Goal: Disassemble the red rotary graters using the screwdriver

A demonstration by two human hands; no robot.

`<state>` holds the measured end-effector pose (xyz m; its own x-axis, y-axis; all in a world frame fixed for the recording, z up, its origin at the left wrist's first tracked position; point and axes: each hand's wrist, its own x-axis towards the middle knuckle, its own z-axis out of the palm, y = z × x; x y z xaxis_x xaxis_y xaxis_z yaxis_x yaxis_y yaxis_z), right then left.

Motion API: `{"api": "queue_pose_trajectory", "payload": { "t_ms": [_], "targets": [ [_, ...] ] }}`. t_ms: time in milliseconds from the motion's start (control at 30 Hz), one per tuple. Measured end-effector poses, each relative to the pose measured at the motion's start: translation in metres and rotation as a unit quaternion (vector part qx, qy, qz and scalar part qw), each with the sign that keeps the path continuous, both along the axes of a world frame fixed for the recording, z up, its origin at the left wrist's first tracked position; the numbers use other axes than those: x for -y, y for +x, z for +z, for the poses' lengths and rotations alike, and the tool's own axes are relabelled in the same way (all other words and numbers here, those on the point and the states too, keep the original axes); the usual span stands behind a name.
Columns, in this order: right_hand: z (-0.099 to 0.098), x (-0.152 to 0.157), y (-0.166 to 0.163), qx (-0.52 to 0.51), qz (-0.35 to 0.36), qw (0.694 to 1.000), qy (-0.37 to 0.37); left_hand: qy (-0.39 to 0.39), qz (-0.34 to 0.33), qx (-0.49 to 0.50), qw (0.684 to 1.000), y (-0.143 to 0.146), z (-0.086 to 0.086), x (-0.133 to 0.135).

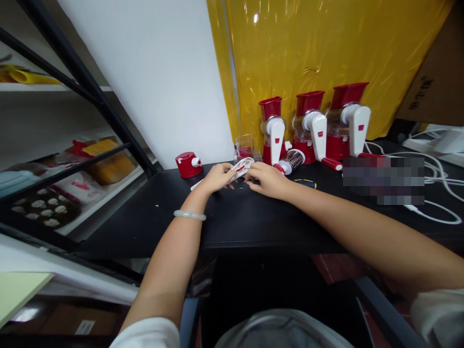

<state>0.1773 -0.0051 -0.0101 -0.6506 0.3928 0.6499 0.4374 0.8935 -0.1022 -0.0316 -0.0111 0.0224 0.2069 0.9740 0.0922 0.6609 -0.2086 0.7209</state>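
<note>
"When checked near to far, how to log the white handle (pixel 245 165)?"

"Pinched in the left hand (pixel 218 177); at its far end, touched by the curled right hand (pixel 268 180), cannot tell whether gripping."

"Aligned?"

"Slanting away rightward between both, short of the graters (pixel 314 126)."

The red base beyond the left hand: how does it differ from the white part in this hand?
The red base is squat; the white part is long and narrow. The base is mostly red, the part mostly white. The base stands untouched on the desk; the part is in the left hand, the right hand at one end. Both combine red and white.
</note>
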Motion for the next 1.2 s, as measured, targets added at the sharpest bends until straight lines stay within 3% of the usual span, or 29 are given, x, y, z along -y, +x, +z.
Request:
{"api": "queue_pose_trajectory", "payload": {
  "t_ms": [200,600,1200],
  "targets": [
    [-0.0067,0.0004,-0.004,0.103,-0.042,0.991,-0.081,-0.015,-0.011,0.02,1.0,-0.0012,-0.0039,-0.0035],
    [-0.0049,0.0034,-0.0071,0.156,-0.103,0.974,-0.132,0.046,-0.024,-0.054,0.997,-0.0058,-0.0086,-0.0049],
    [-0.0088,0.0035,-0.0095,0.169,-0.139,0.965,-0.145,0.052,-0.015,-0.067,0.996,-0.0054,-0.0083,-0.0031]
  ]
}}
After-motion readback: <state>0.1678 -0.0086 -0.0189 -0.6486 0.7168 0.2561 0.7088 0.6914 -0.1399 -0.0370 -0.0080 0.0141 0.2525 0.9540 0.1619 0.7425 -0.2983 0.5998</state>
